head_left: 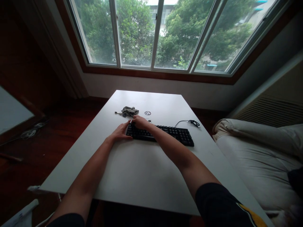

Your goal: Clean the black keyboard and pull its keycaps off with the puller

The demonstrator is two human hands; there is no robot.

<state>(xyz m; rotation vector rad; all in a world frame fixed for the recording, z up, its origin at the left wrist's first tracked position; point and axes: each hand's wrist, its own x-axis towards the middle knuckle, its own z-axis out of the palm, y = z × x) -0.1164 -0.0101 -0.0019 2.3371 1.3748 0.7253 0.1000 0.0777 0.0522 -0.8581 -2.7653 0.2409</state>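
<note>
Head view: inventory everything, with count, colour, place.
Table: 1, white, centre.
Keyboard: 1, black, on table.
Cable: 1, black, beyond keyboard, right.
Cloth: 1, grey, beyond keyboard, left.
Round items: 2, dark rims, beyond keyboard.
Thin item: 1, colour unclear, beside cloth.
Window: 1, white, far wall.
Trees: several, green, outside.
Sofa: 1, cream, right.
Floor: 1, reddish, below.
Sleeves: 2, dark, bottom.
Left hand: 1, bare, keyboard's left end.
Right hand: 1, bare, over keyboard's left.
</note>
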